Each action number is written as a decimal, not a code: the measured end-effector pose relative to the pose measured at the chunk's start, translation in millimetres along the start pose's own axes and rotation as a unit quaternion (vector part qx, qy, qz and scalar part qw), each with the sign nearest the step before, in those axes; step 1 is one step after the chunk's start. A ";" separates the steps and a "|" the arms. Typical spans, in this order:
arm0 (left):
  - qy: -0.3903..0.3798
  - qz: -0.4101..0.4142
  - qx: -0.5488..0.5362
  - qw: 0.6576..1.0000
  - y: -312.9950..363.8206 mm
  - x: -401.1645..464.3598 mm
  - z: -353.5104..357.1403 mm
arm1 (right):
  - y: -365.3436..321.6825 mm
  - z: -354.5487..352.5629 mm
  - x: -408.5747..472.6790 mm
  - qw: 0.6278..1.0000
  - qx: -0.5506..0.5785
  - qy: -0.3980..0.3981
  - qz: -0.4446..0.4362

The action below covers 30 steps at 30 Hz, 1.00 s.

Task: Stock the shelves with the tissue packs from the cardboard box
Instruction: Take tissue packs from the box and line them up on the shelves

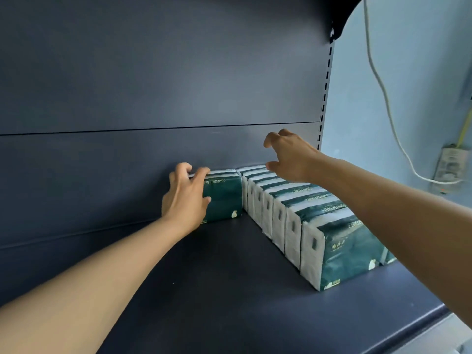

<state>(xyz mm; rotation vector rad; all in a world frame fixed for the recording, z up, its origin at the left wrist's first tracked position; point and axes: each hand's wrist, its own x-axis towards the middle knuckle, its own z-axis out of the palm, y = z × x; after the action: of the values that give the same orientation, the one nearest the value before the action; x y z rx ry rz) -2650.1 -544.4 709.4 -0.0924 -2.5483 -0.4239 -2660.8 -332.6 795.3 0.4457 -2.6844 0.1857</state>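
A dark green and white tissue pack [224, 195] stands on the dark blue shelf [217, 277] against the back panel. My left hand [185, 198] grips its left end, fingers curled over the top and thumb on the front face. To its right runs a row of several like packs [306, 221] from the back panel toward the shelf's front edge. My right hand [288, 157] hovers above the far end of that row, fingers loosely curled, holding nothing. The cardboard box is out of view.
The shelf's back panel [153, 85] rises behind the packs, with a slotted upright [324, 98] at its right edge. Beyond it, on a pale blue wall, a white cable [383, 98] runs down to a socket [449, 164]. Bare shelf surface lies left of the row.
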 end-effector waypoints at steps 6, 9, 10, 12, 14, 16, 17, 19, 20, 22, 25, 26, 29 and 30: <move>0.017 -0.024 -0.050 0.998 -9.0 -1.8 -2.8 | 3.4 3.8 -5.3 1.000 0.015 -0.004 0.002; 0.003 -0.048 -0.069 0.996 -5.2 2.6 -1.0 | 4.8 6.5 -7.8 1.000 0.020 -0.013 0.002; 0.001 -0.052 -0.072 0.996 -3.8 3.1 0.7 | 5.3 7.7 -8.6 1.000 0.022 -0.015 0.001; 0.000 -0.057 -0.075 0.996 -2.3 3.4 3.0 | 6.4 10.0 -9.9 1.000 0.027 -0.015 0.003; -0.003 -0.060 -0.078 0.995 -1.6 4.2 2.6 | 7.2 11.1 -11.0 0.999 0.032 -0.013 0.003; -0.011 -0.066 -0.078 0.995 -0.5 5.7 0.1 | 7.4 10.7 -12.5 0.999 0.035 -0.013 0.004; -0.019 -0.070 -0.076 0.995 0.3 6.1 -1.5 | 7.3 10.2 -13.3 0.999 0.035 -0.014 0.004; -0.038 -0.077 -0.067 0.994 1.8 5.1 -5.7 | 6.6 8.9 -15.3 0.999 0.031 -0.016 0.005; -0.046 -0.082 -0.060 0.994 2.3 3.9 -8.7 | 5.7 7.8 -16.6 0.999 0.031 -0.017 0.006; -0.054 -0.091 -0.048 0.993 3.7 0.0 -17.1 | 3.8 4.1 -19.2 0.999 0.031 -0.013 0.007; -0.038 -0.078 -0.034 0.996 8.3 -7.6 -38.2 | -2.2 -9.1 -27.6 0.999 0.034 0.001 0.008; -0.029 -0.067 -0.032 0.997 10.8 -10.3 -47.1 | -5.3 -15.0 -32.2 0.999 0.040 0.007 0.008; -0.013 -0.036 -0.042 0.998 18.9 -21.0 -77.7 | -16.5 -35.2 -50.7 0.999 0.046 0.027 0.010; -0.012 -0.029 -0.047 0.998 21.6 -26.0 -88.0 | -20.8 -42.5 -58.6 0.998 0.046 0.035 0.013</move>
<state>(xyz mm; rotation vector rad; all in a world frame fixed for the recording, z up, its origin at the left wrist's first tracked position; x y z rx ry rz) -2580.0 -551.3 772.0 -0.0594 -2.5583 -0.5686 -2587.3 -327.4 810.6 0.4252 -2.6220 0.3272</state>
